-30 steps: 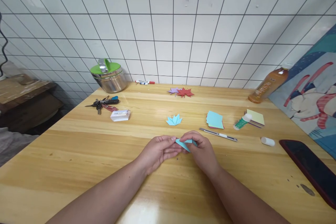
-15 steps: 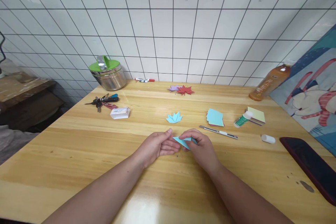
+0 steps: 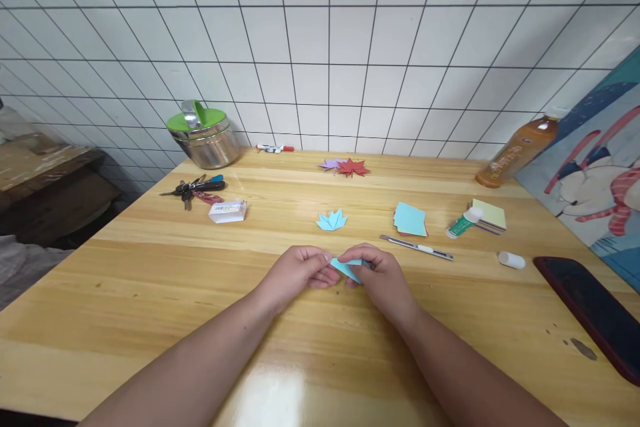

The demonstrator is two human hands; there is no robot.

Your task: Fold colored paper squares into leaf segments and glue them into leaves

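A small folded piece of light blue paper [image 3: 345, 268] is between my two hands, just above the wooden table. My right hand [image 3: 383, 277] pinches it from the right, index finger on top and thumb in front. My left hand [image 3: 303, 272] closes on its left tip with thumb and fingers. Beyond the hands lies a light blue folded paper leaf [image 3: 332, 220] with several points. To the right of it are a stack of light blue paper squares [image 3: 410, 219] and a utility knife [image 3: 417, 247].
Farther back lie a red paper leaf [image 3: 353, 167], a purple paper leaf [image 3: 330, 164] and a marker [image 3: 275, 148]. Left are a pot [image 3: 213, 147], keys [image 3: 193, 188] and a small white box [image 3: 228, 211]. Right are a glue stick [image 3: 464, 223], white cap [image 3: 511, 260], phone [image 3: 590, 313] and bottle [image 3: 517, 150].
My left thumb has come down onto the left tip of the folded paper, and the left fingers have curled in. My right hand keeps its pinch. The view has tilted slightly.
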